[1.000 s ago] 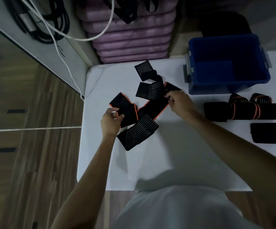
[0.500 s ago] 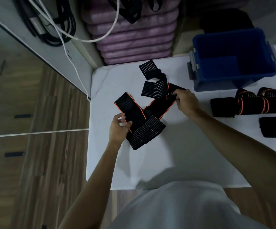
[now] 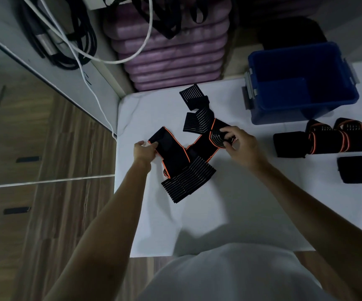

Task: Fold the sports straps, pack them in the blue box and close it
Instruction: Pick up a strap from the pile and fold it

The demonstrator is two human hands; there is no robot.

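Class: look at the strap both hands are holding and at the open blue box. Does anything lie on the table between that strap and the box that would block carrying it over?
Nothing visible does. The strap is held by the left hand and right hand; bare white table lies between it and the lidless blue box. The rolled straps sit nearer than the box, off that path.

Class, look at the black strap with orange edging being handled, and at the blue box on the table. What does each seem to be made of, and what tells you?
Black strap with orange edging: likely matte woven elastic fabric; it bends limply, with ribbed pale stripes on its ends.
Blue box: probably hard moulded plastic, slightly glossy; it has rigid walls and grey clip latches.
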